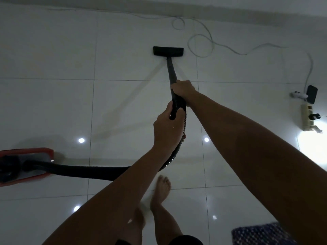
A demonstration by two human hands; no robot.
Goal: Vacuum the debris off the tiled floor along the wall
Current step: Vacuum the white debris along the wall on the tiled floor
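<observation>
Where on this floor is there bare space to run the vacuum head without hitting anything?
Open tile lies left of the vacuum head, from the wall down to the red vacuum body. Crowded on the right: the looped white cable beside the head, then the power strip and the patterned mat.

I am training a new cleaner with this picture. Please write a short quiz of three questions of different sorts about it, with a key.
1. True or false: both hands grip the vacuum wand.
2. Multiple choice: where does the white cable lie relative to the floor nozzle?
A. to its right and beyond it, toward the wall
B. under the red vacuum body
C. wound around the wand
3. Fill in: the hose runs to the red vacuum body, which stands at the ___ edge of the view.

Key
1. True: the right hand is farther down the wand, the left hand is at the hose end.
2. A
3. left
</observation>
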